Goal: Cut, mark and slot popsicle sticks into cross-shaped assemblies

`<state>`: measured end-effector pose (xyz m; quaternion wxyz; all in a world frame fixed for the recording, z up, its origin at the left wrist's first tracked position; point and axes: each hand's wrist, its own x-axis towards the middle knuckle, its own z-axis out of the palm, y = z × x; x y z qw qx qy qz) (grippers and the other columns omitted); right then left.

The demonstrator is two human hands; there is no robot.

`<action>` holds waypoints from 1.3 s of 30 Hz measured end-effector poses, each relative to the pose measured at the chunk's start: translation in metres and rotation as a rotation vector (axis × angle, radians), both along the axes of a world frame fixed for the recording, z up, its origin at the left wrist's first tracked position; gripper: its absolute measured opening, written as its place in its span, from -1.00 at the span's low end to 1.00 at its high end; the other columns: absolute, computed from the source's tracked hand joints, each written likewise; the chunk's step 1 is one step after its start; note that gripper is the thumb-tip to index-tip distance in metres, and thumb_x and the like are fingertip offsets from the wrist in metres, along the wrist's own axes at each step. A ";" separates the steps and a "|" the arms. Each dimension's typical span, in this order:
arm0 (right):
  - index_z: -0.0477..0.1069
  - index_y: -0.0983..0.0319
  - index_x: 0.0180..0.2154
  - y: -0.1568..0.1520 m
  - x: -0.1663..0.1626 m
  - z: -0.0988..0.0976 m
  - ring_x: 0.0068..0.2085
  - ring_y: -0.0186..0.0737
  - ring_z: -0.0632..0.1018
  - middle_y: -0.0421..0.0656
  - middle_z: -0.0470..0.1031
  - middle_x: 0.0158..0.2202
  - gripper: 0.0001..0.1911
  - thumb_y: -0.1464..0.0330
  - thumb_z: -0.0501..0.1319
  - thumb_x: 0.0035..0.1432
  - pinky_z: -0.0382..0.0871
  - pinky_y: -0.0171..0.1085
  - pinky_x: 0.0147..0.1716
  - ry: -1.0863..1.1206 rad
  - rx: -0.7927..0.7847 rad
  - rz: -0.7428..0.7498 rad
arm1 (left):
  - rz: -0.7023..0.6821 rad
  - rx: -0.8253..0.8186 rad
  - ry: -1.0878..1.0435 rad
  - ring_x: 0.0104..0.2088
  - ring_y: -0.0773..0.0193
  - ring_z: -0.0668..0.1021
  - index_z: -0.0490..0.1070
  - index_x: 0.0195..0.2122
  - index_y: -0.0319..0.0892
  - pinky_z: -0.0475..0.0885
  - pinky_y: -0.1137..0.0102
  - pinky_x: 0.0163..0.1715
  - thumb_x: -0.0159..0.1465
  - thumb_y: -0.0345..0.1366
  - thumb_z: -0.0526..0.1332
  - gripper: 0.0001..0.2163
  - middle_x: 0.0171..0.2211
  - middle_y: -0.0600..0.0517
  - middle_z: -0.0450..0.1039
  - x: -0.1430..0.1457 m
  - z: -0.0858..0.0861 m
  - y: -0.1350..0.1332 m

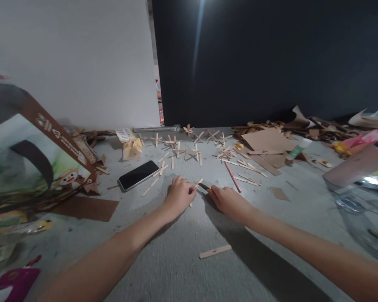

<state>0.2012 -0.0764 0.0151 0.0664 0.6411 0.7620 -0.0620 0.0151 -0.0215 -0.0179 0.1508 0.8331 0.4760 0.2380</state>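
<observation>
Left hand (180, 195): fingertips pinch one wooden stick (198, 183) flat against the grey surface (176, 260).
Right hand (227, 199): clenched around a dark-tipped tool (204, 186), possibly a cutter; too small to tell.
Stick's place: between both grips, with the tool's tip touching it.
Phone (137, 175): beyond the left grip, to its left.
Pink pencil (232, 176): just beyond the right grip.
Loose stick (214, 251): nearer the person than both grips.

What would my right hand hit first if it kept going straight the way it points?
Probably the wooden stick pinched by the left hand: the right hand points leftward, its small tool nearly touching that stick.
</observation>
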 end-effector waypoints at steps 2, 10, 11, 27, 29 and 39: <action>0.45 0.26 0.00 0.001 0.002 -0.002 -0.17 0.01 0.72 0.07 0.67 -0.22 -0.57 0.26 -0.15 0.58 0.26 -0.28 -0.38 0.024 0.013 -0.005 | -0.007 -0.001 -0.013 -0.15 0.05 0.53 0.51 -0.56 -0.11 0.34 0.21 -0.06 0.30 -0.45 0.30 -0.73 -0.47 -0.02 0.56 0.000 -0.001 0.000; 0.48 0.25 0.00 0.000 -0.002 -0.004 -0.16 0.05 0.72 0.09 0.67 -0.21 -0.60 0.26 -0.09 0.57 0.33 -0.27 -0.37 -0.012 0.022 -0.005 | -0.010 0.008 0.017 -0.14 0.03 0.54 0.53 -0.53 -0.13 0.35 0.18 -0.04 0.30 -0.46 0.27 -0.75 -0.44 -0.04 0.58 -0.001 0.000 -0.001; 0.48 0.25 0.00 0.000 -0.003 -0.004 -0.16 0.05 0.72 0.09 0.66 -0.21 -0.60 0.26 -0.09 0.57 0.34 -0.27 -0.36 -0.010 0.021 -0.004 | -0.008 0.010 0.016 -0.14 0.03 0.54 0.53 -0.52 -0.13 0.35 0.18 -0.05 0.30 -0.46 0.28 -0.76 -0.43 -0.04 0.59 -0.001 0.000 0.000; 0.48 0.25 0.01 0.002 -0.004 -0.007 -0.13 0.14 0.72 0.13 0.66 -0.21 -0.58 0.23 -0.10 0.57 0.41 -0.24 -0.34 -0.021 0.007 -0.027 | -0.002 0.041 0.013 -0.14 0.07 0.54 0.52 -0.52 -0.13 0.31 0.21 -0.06 0.28 -0.46 0.29 -0.77 -0.44 0.00 0.60 0.000 -0.007 0.002; 0.47 0.25 0.01 0.001 -0.006 -0.005 -0.13 0.13 0.72 0.13 0.65 -0.20 -0.59 0.24 -0.09 0.56 0.41 -0.25 -0.34 -0.028 0.003 -0.026 | -0.007 0.046 0.012 -0.15 0.08 0.54 0.52 -0.52 -0.14 0.31 0.21 -0.06 0.28 -0.46 0.29 -0.78 -0.44 0.00 0.60 -0.001 -0.008 0.002; 0.48 0.31 0.03 0.006 -0.006 0.000 -0.09 0.13 0.72 0.17 0.64 -0.17 -0.62 0.31 -0.07 0.56 0.43 -0.24 -0.29 -0.063 -0.032 0.027 | -0.013 0.056 -0.012 -0.18 0.10 0.53 0.51 -0.54 -0.14 0.31 0.22 -0.06 0.28 -0.48 0.29 -0.75 -0.49 0.00 0.54 0.001 -0.010 0.003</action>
